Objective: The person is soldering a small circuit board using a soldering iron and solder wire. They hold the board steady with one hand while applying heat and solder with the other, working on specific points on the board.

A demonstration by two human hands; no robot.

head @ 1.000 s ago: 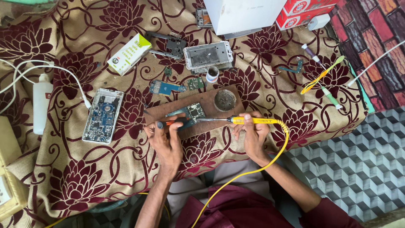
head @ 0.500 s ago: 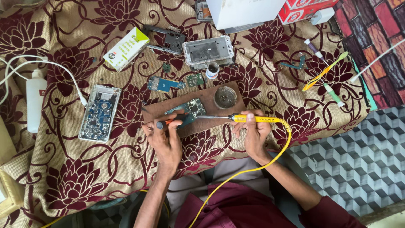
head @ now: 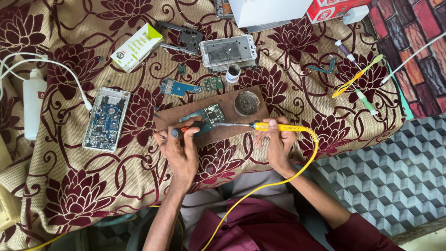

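Observation:
My right hand [head: 278, 144] grips a yellow-handled soldering iron [head: 274, 126], whose metal tip reaches left onto a small green circuit board [head: 209, 114]. That board lies on a brown wooden board [head: 232, 130]. My left hand [head: 179, 148] holds a small orange-handled tool [head: 186, 130] against the circuit board's left edge. A round tin of flux [head: 246, 102] sits on the wooden board just right of the circuit board. The iron's yellow cord [head: 260, 190] runs down over my lap.
An opened phone with a blue circuit board [head: 106, 119] lies at left beside a white cable [head: 55, 69] and white bottle [head: 33, 102]. A phone frame [head: 228, 51], small board pieces [head: 180, 87], a green-white box [head: 136, 47] and a toothbrush [head: 355, 76] lie on the floral cloth.
The view has shifted slightly; both hands stay at the circuit board with the iron tip still on it.

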